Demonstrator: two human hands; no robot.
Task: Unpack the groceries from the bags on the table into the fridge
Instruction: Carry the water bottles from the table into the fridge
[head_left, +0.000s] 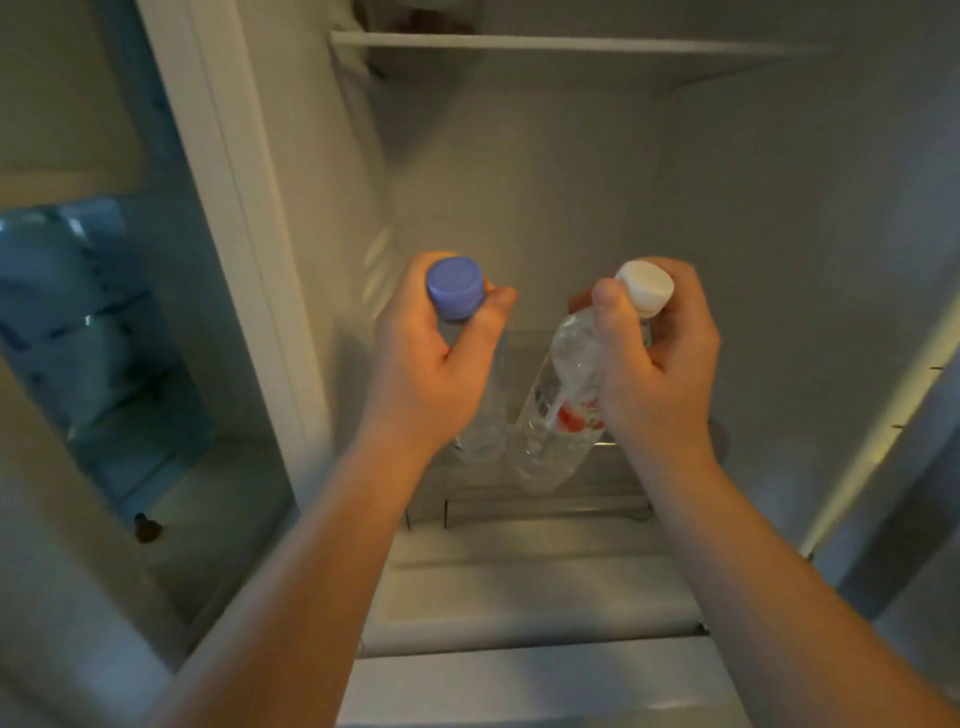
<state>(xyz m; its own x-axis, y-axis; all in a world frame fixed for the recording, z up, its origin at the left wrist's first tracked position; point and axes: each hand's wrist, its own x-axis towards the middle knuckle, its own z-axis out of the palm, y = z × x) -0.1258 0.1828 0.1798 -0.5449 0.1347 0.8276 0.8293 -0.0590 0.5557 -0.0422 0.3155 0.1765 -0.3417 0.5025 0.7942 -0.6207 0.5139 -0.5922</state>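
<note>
Left hand (421, 364) grips a clear blue-capped bottle (480, 423) by its neck; right hand (660, 358) grips a clear white-capped bottle (550, 410), both inside the fridge (779, 208).

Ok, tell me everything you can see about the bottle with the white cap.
The white-capped bottle is clear plastic, apparently holding clear liquid, with a white cap and a red-printed label on its side. It is capped and tilted, cap leaning right, base down near the fridge shelf. The right hand grips its neck, fingers and thumb curled below the cap. Whether the base touches the shelf or the blue-capped bottle beside it is unclear.
</note>
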